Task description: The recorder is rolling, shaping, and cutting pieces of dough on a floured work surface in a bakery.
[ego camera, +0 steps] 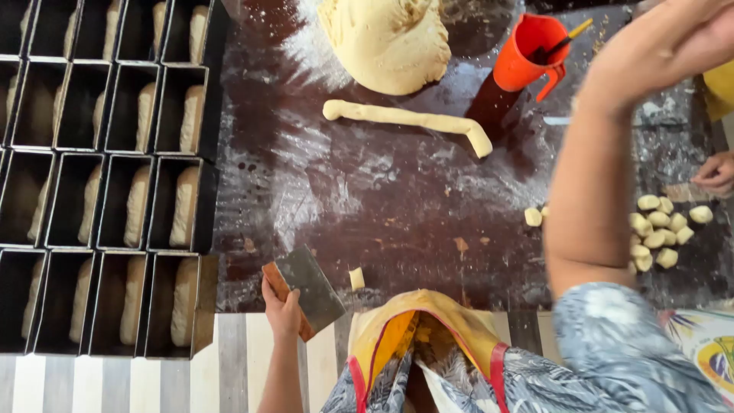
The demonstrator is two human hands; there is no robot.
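Observation:
My left hand point(283, 310) grips the wooden handle of a metal dough scraper point(310, 287) at the table's near edge. A small cut piece of dough point(356, 278) lies just right of the blade. My right arm is raised across the right side of the view, and my right hand point(673, 38) is blurred at the top right; what it holds cannot be made out. A long dough rope point(409, 119) lies farther out on the floured dark table point(397, 206). Beyond it sits a large dough mass point(390, 42).
Black loaf tins point(99, 176) with dough in them fill the left side. An orange jug point(527, 53) with a stick in it stands at the back right. Several small dough pieces point(657, 226) are piled at the right, near another person's hand point(715, 174).

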